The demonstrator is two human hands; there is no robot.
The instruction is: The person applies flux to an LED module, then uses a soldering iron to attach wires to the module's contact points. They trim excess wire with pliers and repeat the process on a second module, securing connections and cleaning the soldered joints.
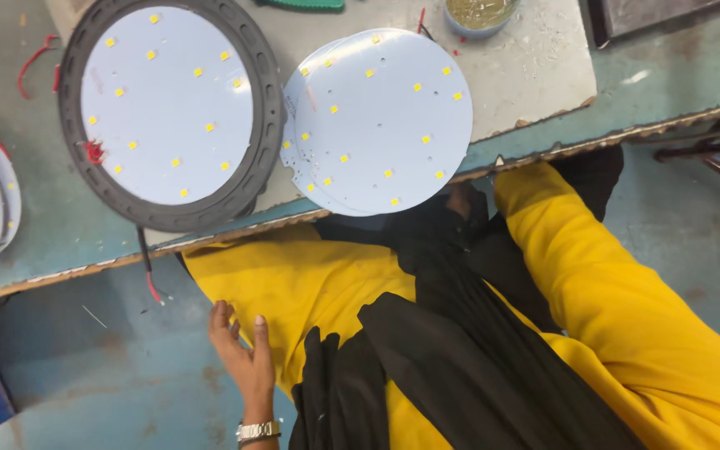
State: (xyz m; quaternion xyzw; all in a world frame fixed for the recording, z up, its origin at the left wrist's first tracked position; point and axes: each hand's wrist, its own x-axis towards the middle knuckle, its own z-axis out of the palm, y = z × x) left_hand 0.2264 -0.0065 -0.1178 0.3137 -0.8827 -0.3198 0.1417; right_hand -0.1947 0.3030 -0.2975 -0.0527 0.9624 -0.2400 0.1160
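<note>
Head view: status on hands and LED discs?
Left hand open, empty, below bench edge. Right hand unseen. Stack of LED discs overhangs bench, untouched. Framed disc beside it.

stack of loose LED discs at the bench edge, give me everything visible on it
The stack of LED discs holds a few thin round white boards, metal-looking, fanned slightly so lower rims show at the left and bottom. The top face carries scattered small yellow LED chips and tiny holes. It lies flat on a pale board, its lower part overhanging the bench edge above a yellow-clad lap. No hand touches it; the black ring fixture sits just left.
</note>
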